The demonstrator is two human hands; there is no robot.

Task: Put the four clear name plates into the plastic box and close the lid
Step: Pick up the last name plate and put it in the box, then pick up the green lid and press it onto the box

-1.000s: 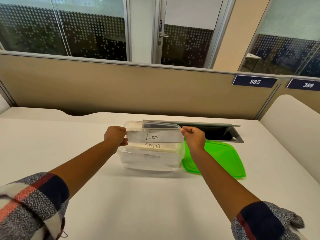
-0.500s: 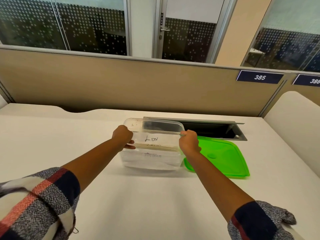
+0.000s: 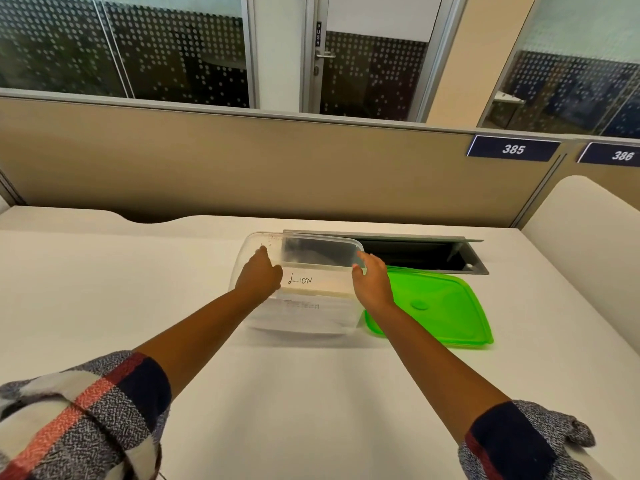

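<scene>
The clear plastic box (image 3: pixel 242 271) stands open mid-table. Inside lies a stack of clear name plates; the top name plate (image 3: pixel 311 282) reads "LION", and a blurred label shows through the front wall lower down. My left hand (image 3: pixel 259 277) is at the box's left end, one finger raised on the rim and the thumb by the plate's left end. My right hand (image 3: pixel 372 280) hovers over the box's right rim with fingers spread, off the plate. The green lid (image 3: pixel 446 313) lies flat on the table, touching the box's right side.
A dark cable tray with a raised metal flap (image 3: pixel 415 252) is sunk into the white table (image 3: pixel 311 393) just behind the box and lid. A beige partition (image 3: pixel 277 168) closes the far edge. A white side panel (image 3: pixel 588 237) stands at the right.
The "LION" plate, held by both hands above the box, has gone down onto the stack inside. Both hands have loosened, the right one spreading its fingers off the plate.
</scene>
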